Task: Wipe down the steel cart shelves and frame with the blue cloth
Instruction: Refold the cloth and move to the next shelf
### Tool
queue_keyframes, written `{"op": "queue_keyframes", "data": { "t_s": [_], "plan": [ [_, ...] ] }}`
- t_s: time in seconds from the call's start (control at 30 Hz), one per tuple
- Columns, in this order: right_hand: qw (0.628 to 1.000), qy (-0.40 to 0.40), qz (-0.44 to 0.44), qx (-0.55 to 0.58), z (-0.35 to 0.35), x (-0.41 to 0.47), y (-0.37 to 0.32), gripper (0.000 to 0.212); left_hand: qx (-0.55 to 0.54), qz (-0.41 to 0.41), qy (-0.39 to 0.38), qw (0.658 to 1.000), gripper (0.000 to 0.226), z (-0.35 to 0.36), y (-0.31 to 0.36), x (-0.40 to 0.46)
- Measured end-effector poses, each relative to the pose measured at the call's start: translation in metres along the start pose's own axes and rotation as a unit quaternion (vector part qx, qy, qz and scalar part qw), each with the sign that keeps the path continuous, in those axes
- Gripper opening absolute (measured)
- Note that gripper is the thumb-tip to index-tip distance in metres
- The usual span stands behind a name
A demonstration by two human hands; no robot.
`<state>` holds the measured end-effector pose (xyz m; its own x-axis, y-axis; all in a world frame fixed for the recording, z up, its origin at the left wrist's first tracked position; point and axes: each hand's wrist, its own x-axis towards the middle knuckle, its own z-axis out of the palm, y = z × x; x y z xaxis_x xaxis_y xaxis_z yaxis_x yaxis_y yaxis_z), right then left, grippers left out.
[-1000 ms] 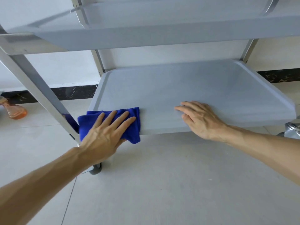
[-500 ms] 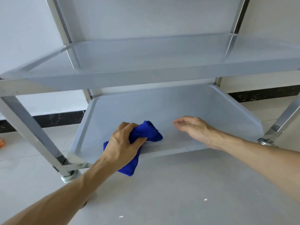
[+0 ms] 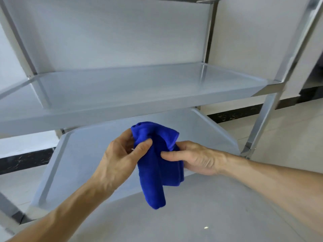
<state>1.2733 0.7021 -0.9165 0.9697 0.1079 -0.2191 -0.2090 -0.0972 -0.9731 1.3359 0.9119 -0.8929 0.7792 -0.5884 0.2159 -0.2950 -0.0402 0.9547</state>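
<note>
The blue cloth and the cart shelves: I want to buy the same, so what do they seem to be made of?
The blue cloth, held by both hands, looks like soft microfibre or terry: fuzzy nap, stitched hem, limp folds. The middle shelf and lower shelf look like brushed sheet steel: matt grey with soft reflections and folded rims. The right post is shinier, probably polished steel.

The blue cloth [image 3: 157, 165] hides the right hand's [image 3: 195, 159] fingers; the cart's near-left leg [image 3: 10, 212] is blurred and cut off.

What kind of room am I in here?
Probably a utility or commercial kitchen area: a bare steel cart stands on a pale tiled floor against a plain wall with black skirting.
</note>
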Motion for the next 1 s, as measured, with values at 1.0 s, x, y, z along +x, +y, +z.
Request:
{"op": "queue_keyframes", "data": {
  "t_s": [1.0],
  "plan": [
    [0.799,0.505,-0.324,-0.043,-0.240,-0.181,-0.209,0.025,0.593,0.310,-0.123,0.733,0.051,0.205,0.131,0.173]
  ]
}}
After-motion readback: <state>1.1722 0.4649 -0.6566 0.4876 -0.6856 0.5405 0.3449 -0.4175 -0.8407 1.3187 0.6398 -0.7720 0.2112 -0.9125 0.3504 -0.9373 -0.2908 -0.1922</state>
